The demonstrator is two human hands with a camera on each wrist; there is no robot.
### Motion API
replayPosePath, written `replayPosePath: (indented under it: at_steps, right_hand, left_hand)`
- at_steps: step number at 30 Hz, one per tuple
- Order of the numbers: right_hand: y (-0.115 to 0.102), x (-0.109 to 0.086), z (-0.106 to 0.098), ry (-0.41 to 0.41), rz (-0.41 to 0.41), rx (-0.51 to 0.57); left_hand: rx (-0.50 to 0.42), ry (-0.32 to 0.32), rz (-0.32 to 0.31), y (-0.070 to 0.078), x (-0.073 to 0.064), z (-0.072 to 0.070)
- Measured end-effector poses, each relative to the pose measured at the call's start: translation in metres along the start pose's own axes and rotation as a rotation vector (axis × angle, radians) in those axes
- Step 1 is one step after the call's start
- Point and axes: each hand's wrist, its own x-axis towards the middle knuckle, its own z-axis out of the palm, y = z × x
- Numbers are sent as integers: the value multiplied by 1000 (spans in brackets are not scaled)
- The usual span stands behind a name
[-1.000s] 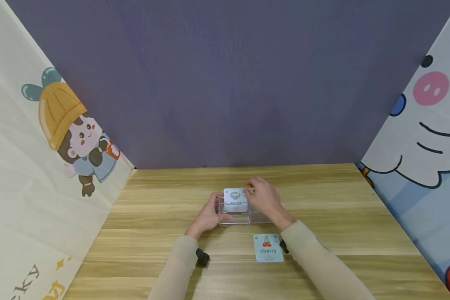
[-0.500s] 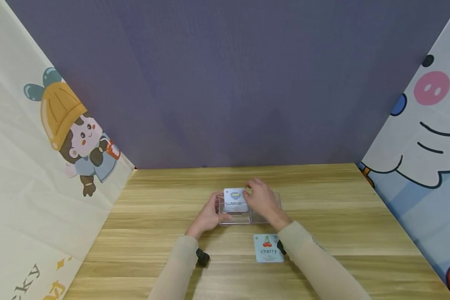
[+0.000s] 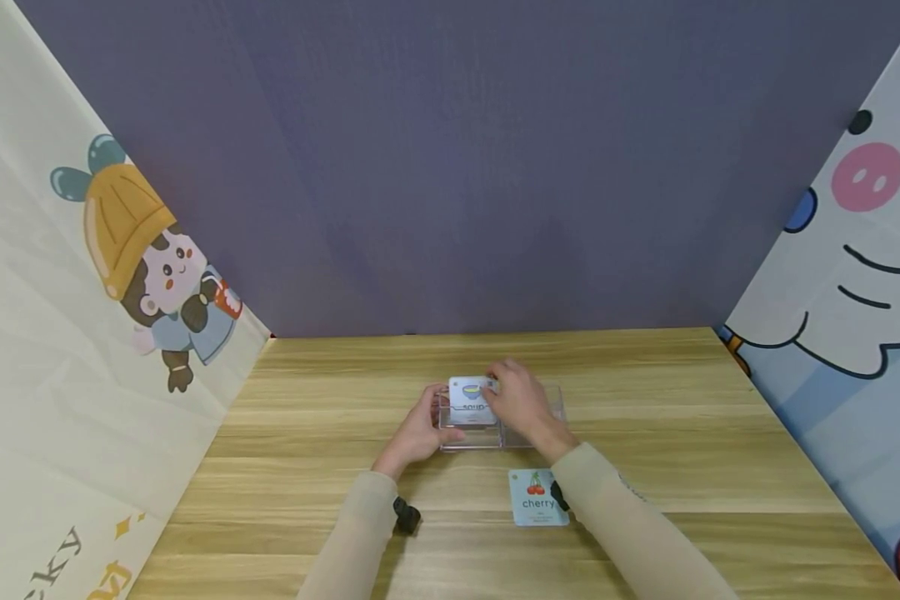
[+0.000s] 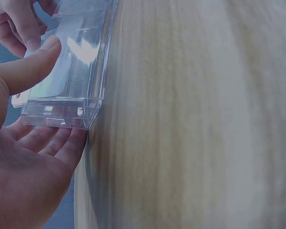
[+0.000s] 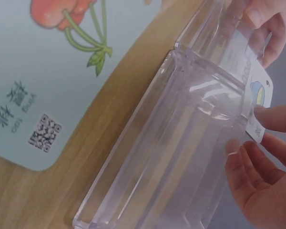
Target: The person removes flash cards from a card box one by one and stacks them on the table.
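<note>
A clear plastic card holder [image 3: 468, 438] with two side-by-side compartments stands on the table. My left hand [image 3: 414, 432] grips its left end; the left wrist view shows the thumb [image 4: 35, 67] over the front and fingers under the end wall. A white card reading "soup" [image 3: 465, 398], with a bowl picture, stands upright in the left compartment, its top above the holder's front. My right hand [image 3: 523, 403] pinches the card's right edge; in the right wrist view the thumb [image 5: 274, 117] lies on the face of the soup card [image 5: 260, 93].
A pale blue card reading "cherry" [image 3: 528, 510] lies flat in front of the holder, its right edge partly under the right wrist's black camera [image 3: 559, 497]. The wooden table [image 3: 330, 400] meets a dark back panel [image 3: 450, 208], with printed cloth walls on both sides.
My right hand has shifted slightly left, farther over the soup card's right edge. Its forearm moved too, covering more of the cherry card. My left hand has stayed put.
</note>
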Motion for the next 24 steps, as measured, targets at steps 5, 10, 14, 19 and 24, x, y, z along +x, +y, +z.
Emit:
replayPosePath:
  at_steps: [5,10,14,19,24]
  right_hand:
    - [0,1,2,-3,8,-8]
    - [1,0,4,-1,14,-7]
    - [3,0,4,9,7,8]
    - [4,1,5,9,15,27]
    - [4,1,5,18,18,28]
  left_hand:
    - [8,7,3,0,-1,0]
    - [16,7,4,-1,0,1]
    - [15,7,4,-1,1,2]
    - [12,5,10,-2,1,1]
    - [11,3,12,-1,1,1]
